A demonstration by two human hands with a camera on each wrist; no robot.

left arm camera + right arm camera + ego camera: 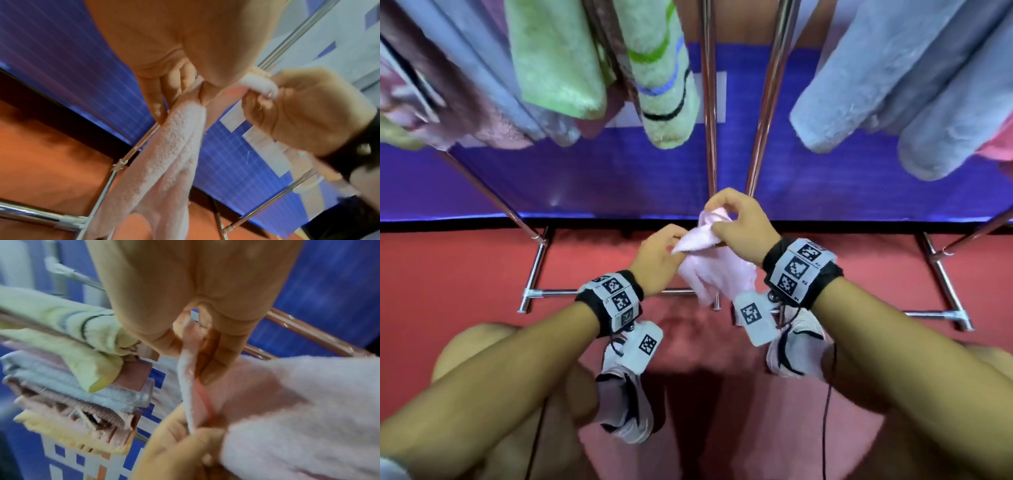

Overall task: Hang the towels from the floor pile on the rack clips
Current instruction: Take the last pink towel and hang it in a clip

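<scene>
A pale pink towel (714,270) hangs bunched between both hands, in front of the rack's upright poles (709,113). My left hand (659,255) pinches its lower left edge. My right hand (736,222) pinches its top edge, fingers curled round the fabric. In the left wrist view the pink towel (164,146) drops from my left fingers (174,84), with the right hand (308,110) holding a fold to the right. In the right wrist view the pink towel (298,402) fills the lower right, its edge pinched by my right fingers (213,363). No clip is visible.
Green (558,58), blue (876,75), brown and pink towels hang from the rack above. Chrome base bars (558,293) lie on the red floor (448,267) before a blue banner (592,178). My shoes (625,387) stand close to the base.
</scene>
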